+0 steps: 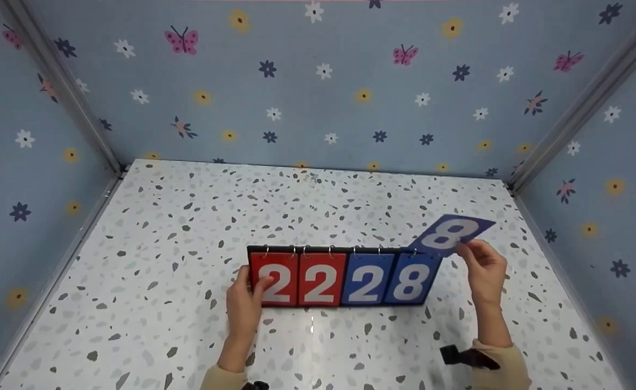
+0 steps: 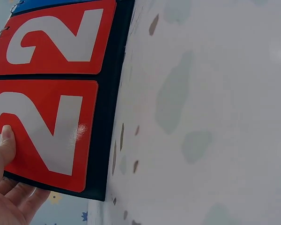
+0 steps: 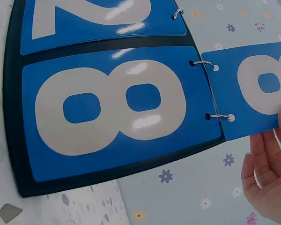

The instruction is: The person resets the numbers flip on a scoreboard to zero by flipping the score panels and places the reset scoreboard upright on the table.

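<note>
A flip scoreboard (image 1: pixel 342 303) with a black backing stands on the speckled table, showing two red cards reading 2 and 2, then blue cards reading 2 and 8. My left hand (image 1: pixel 244 300) grips its left end, thumb on the first red card (image 2: pixel 61 136) and fingers behind the backing. At the right end, my right hand (image 1: pixel 486 270) pinches a raised blue card (image 1: pixel 450 234) that also bears an 8. Metal rings (image 3: pixel 220 116) still join that card to the top edge, above the blue 8 card (image 3: pixel 112 110).
The speckled white table (image 1: pixel 188 227) spreads around the scoreboard. Blue flowered panels (image 1: pixel 318 81) rise at the back and both sides, with grey metal strips (image 1: pixel 594 97) in the corners. A black strap piece (image 1: pixel 467 357) sits at the right sleeve.
</note>
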Tool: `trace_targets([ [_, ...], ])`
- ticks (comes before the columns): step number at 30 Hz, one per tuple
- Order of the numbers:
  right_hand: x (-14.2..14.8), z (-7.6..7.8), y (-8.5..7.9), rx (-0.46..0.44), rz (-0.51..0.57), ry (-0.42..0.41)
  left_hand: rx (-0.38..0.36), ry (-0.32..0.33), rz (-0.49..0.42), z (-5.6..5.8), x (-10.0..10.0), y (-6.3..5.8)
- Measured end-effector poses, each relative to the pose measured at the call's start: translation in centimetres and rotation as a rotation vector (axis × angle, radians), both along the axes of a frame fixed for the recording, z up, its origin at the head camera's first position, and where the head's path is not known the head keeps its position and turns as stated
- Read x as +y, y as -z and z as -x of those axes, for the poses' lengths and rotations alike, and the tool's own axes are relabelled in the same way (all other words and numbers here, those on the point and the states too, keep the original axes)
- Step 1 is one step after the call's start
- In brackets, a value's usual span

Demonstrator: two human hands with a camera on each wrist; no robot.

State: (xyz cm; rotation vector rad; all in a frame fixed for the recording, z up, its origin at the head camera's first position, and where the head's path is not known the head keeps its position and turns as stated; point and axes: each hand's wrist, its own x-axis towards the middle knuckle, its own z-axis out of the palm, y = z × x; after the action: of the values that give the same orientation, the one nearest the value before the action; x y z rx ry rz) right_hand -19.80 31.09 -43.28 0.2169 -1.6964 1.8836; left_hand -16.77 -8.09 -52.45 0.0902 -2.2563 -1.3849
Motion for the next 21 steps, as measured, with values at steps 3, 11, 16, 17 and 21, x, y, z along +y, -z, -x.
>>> trace_targets([
  [3, -0.2, 0.8, -0.2, -0.037, -0.004, 0.04, -0.003, 0.002, -0.005, 0.0, 0.0, 0.0],
  [11, -0.9, 2.9, -0.9, -0.182, -0.118, 0.15, 0.016, 0.013, -0.005, 0.0, 0.0, 0.0],
  [16, 0.7, 5.7, 2.0, -0.219, -0.138, 0.134, 0.003, 0.014, -0.017, -0.1, -0.1, 0.0],
  [17, 2.1, 6.9, 3.9, -0.228, -0.122, 0.1, 0.0, 0.015, -0.02, -0.1, -0.1, 0.0],
  [21, 6.1, 10.6, 9.4, -0.357, -0.133, 0.085, -0.01, 0.023, -0.026, -0.1, 0.0, 0.0],
])
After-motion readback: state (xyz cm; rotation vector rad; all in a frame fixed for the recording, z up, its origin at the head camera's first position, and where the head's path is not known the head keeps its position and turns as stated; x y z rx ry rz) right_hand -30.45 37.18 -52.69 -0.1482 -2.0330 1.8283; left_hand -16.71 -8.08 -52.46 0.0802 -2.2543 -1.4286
